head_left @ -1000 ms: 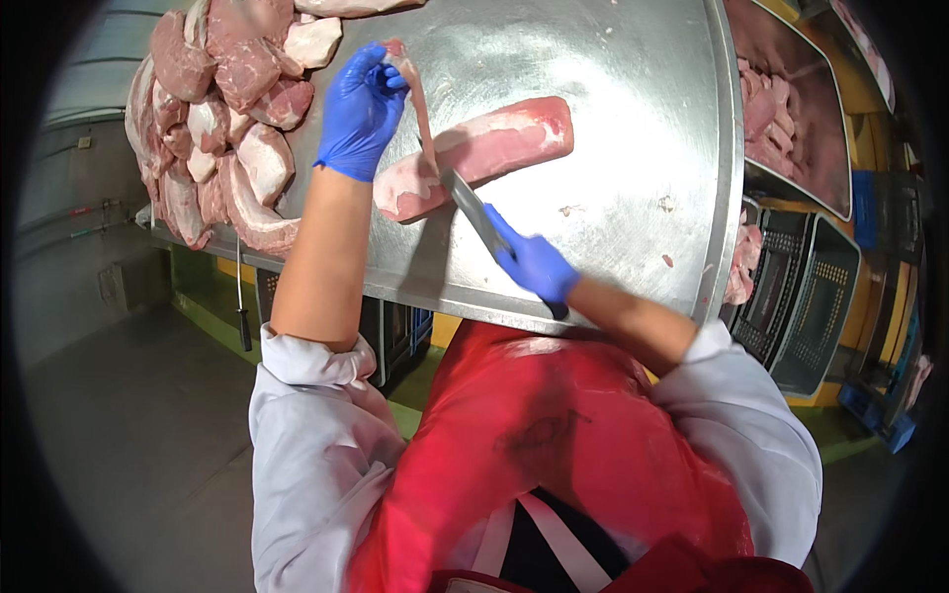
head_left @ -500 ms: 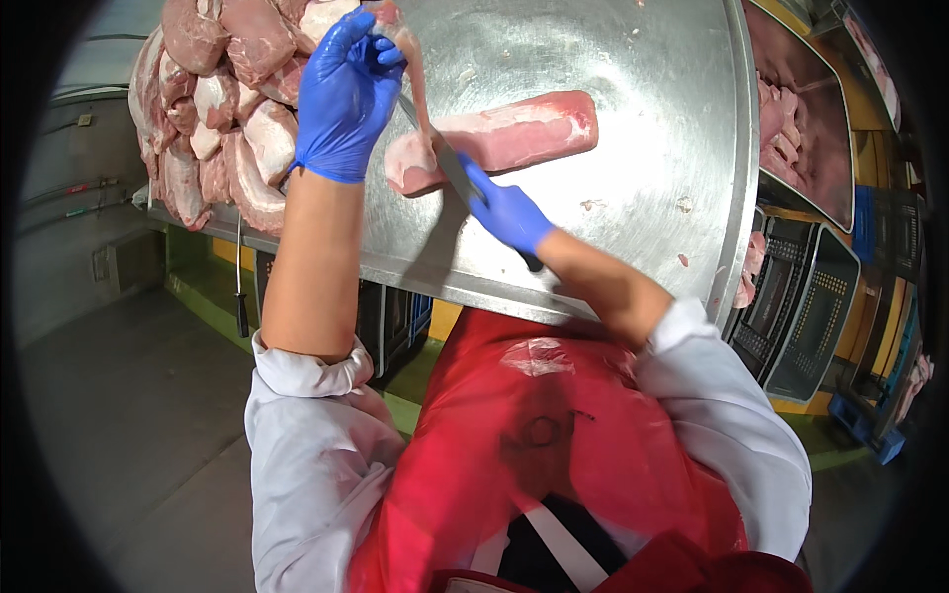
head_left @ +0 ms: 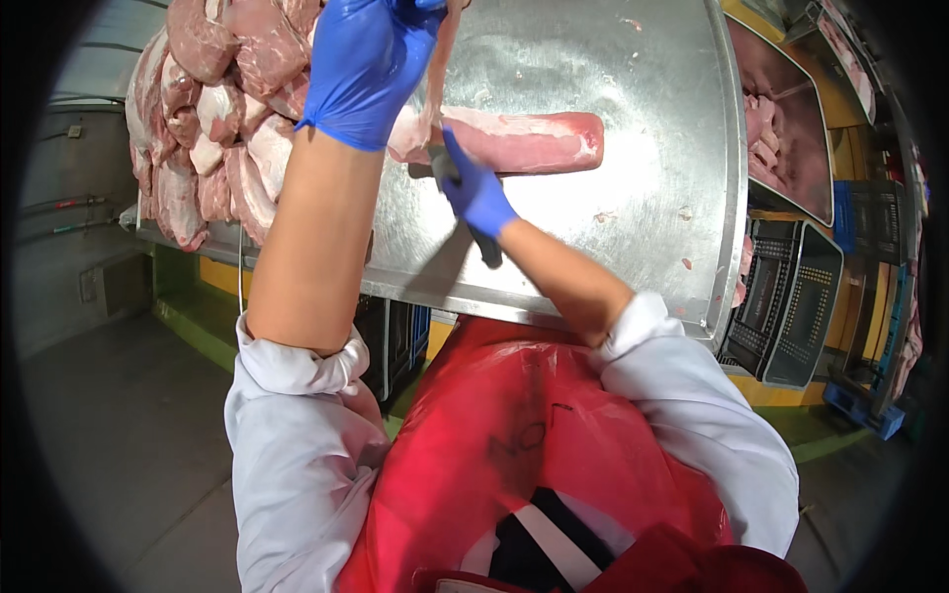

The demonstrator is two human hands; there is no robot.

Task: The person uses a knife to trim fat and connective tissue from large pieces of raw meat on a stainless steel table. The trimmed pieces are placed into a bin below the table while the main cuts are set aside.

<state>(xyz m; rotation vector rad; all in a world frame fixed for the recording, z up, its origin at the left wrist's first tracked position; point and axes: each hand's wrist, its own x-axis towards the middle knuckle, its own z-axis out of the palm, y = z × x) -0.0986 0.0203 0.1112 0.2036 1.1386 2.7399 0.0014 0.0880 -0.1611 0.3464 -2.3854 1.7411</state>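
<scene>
Left hand (head_left: 366, 69) had lifted higher since earlier, pinching the trimmed strip (head_left: 435, 74) taut. Right hand (head_left: 474, 193) gripped the knife (head_left: 445, 168) against the loin (head_left: 514, 138) mid-table (head_left: 643, 227). Risk: blade slipping toward left fingers.

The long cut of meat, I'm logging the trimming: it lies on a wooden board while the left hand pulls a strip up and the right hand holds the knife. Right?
Not quite: the long cut of meat lies on a steel table, not a wooden board, as the head view shows. The left hand does pull a strip up; the right hand holds the knife.
</scene>
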